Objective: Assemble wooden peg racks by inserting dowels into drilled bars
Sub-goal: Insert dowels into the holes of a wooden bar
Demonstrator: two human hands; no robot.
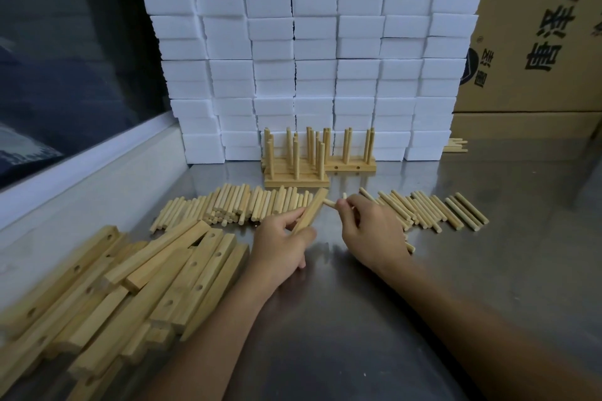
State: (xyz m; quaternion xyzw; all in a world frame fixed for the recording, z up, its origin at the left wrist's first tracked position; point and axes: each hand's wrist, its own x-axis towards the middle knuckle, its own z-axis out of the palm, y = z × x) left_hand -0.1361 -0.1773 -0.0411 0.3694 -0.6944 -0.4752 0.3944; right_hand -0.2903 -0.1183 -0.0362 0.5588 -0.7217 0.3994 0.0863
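Gripping a drilled bar (pixel 309 212) above the desk (pixel 358 319), the left hand (pixel 280 247) curls its fingers round it — the right hand (pixel 371 231) pinches dowels (pixel 329 202) beside its tip.

White foam blocks (pixel 312 58) stacked as wall on steel table (pixel 488 238); cardboard boxes (pixel 537 26) behind.

Dim, even light leaves soft glare on the steel table (pixel 374 319), a dark upper left, and blurred, wide-angle-bent frame edges.
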